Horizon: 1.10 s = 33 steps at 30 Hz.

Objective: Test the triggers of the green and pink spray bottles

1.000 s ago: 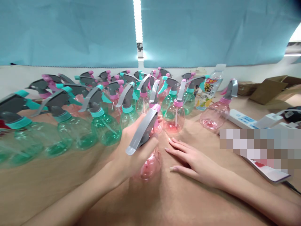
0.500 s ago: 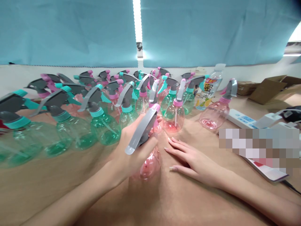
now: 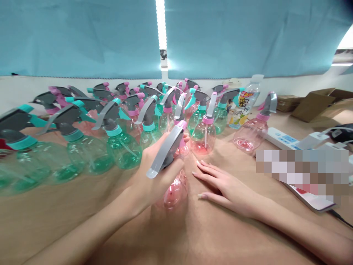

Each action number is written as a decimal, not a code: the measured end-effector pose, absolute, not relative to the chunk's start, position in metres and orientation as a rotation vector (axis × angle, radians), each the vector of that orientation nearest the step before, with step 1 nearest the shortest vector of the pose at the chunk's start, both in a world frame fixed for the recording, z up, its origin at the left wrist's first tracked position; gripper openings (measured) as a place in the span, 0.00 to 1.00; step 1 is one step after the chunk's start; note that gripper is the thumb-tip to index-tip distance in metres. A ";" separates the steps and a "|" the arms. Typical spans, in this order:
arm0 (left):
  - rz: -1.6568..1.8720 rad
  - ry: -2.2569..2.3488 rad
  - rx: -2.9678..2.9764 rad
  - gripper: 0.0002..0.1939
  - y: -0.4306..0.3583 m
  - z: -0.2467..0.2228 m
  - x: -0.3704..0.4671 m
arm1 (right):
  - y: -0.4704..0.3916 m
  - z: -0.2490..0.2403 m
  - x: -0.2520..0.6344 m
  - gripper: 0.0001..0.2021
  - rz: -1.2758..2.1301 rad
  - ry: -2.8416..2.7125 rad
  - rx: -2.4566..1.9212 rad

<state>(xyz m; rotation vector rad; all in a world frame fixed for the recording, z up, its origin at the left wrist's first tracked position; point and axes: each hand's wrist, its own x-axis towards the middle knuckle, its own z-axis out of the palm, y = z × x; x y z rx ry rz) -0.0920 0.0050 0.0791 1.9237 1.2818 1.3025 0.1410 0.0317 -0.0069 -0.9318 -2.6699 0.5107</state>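
My left hand (image 3: 154,173) is wrapped round the neck of a clear pink spray bottle (image 3: 176,189) with a grey and pink trigger head. The fingers cover its collar and most of the trigger. My right hand (image 3: 226,186) lies flat on the brown tabletop (image 3: 215,235), fingers stretched out and nothing in them. Just beyond the hands stands another pink spray bottle (image 3: 204,138). A green spray bottle (image 3: 124,149) is to the left of my left hand, in a row with several more green ones.
Several green and pink spray bottles crowd the back and left. At the right stand a lone pink spray bottle (image 3: 250,132), a labelled drink bottle (image 3: 244,105), a white power strip (image 3: 284,138), a partly blurred-out phone (image 3: 317,200) and an open cardboard box (image 3: 311,105).
Almost nothing differs. The held spray bottle and my left hand appear very slightly higher in view, and my right hand stays flat on the table.
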 end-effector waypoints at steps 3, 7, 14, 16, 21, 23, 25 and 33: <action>1.307 1.272 1.929 0.06 0.007 0.081 -0.092 | 0.032 -0.007 0.141 0.30 0.511 -2.662 -0.930; 1.274 1.237 1.962 0.08 0.011 0.085 -0.092 | 0.032 -0.007 0.141 0.30 0.509 -2.664 -0.914; 1.290 1.206 1.955 0.06 0.011 0.087 -0.091 | 0.032 -0.007 0.141 0.29 0.504 -2.661 -0.908; 1.301 1.227 1.958 0.06 0.009 0.088 -0.090 | 0.032 -0.006 0.140 0.30 0.497 -2.674 -0.916; 1.320 1.214 1.963 0.06 0.008 0.089 -0.088 | 0.032 -0.004 0.139 0.31 0.486 -2.683 -0.920; 1.327 1.259 1.964 0.06 0.009 0.088 -0.088 | 0.032 -0.004 0.139 0.31 0.489 -2.676 -0.912; 1.331 1.304 1.969 0.06 0.009 0.087 -0.088 | 0.032 -0.004 0.139 0.30 0.496 -2.661 -0.902; 1.313 1.340 1.997 0.12 0.009 0.083 -0.089 | 0.033 -0.006 0.140 0.30 0.491 -2.654 -0.903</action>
